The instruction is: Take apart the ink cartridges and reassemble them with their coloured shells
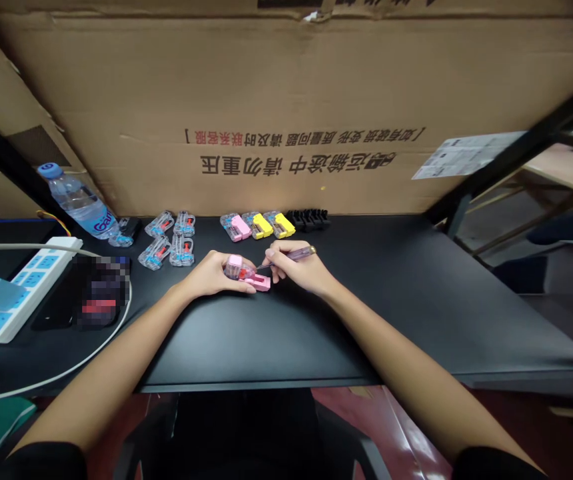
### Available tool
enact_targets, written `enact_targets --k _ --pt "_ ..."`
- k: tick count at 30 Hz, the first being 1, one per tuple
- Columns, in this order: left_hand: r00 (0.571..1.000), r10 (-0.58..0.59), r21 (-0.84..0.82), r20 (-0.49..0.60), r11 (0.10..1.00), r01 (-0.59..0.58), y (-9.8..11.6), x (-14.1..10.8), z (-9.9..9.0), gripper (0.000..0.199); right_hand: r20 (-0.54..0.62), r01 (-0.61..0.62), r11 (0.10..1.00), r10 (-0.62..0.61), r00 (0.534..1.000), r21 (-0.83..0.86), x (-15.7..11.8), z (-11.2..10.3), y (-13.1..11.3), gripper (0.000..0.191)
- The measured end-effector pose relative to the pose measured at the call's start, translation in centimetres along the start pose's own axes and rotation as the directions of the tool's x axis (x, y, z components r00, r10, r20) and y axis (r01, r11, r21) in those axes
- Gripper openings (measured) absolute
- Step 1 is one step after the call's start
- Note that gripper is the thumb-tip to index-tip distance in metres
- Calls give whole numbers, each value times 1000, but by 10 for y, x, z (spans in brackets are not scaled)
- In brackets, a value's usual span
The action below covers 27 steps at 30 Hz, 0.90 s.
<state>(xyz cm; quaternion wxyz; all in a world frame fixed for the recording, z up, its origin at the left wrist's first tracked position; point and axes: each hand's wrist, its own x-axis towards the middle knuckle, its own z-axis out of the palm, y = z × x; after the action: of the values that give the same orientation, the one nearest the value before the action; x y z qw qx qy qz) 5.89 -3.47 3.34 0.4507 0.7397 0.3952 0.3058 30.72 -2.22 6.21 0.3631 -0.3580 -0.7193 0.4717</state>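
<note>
Near the middle of the black table, my left hand (210,273) grips a small pink and clear plastic device (247,275) with a red part inside. My right hand (299,267) is closed around a screwdriver (300,253) with a purplish handle. Its thin shaft points left, and its tip is at the right side of the device. Behind my hands lie a pink and clear unit (238,228) and two yellow and clear units (260,226), side by side. Black plastic parts (309,219) lie in a row to their right.
Several clear plastic pieces (182,249) lie left of the units. A water bottle (84,205), a white power strip (31,280), a looping cable (129,293) and a black phone-like object (54,319) are farther left. A large cardboard sheet (266,87) stands along the back of the table (266,347).
</note>
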Motion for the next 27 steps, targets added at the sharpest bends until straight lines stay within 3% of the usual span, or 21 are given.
enact_targets --k 6,12,17,19,22,24,25,27 --pt "1000 4 -12 29 1000 -3 1 1 -1 54 100 25 998 -20 995 -53 -2 -6 -5 43" --pt "998 3 -9 56 1000 -3 0 1 -3 55 221 136 984 -108 969 -112 -2 -12 -9 43" --pt "995 19 -13 101 1000 -17 1 1 -3 57 308 95 993 -68 949 -75 -1 -17 -9 43" --pt "995 15 -7 103 1000 -14 2 1 -3 56 251 88 992 -64 966 -86 -1 -10 -8 47" --pt "998 14 19 56 1000 -15 4 0 0 54 -21 66 991 -69 997 -117 -1 9 -4 60" --pt "999 24 38 34 999 -26 4 0 2 54 -193 15 995 -34 981 -97 -2 19 -1 69" --pt "999 31 43 26 999 -32 3 0 2 54 -236 -7 997 -10 972 -70 -3 22 0 71" --pt "999 39 43 6 998 -39 2 0 3 54 -216 -35 999 33 976 -3 -4 21 1 69"
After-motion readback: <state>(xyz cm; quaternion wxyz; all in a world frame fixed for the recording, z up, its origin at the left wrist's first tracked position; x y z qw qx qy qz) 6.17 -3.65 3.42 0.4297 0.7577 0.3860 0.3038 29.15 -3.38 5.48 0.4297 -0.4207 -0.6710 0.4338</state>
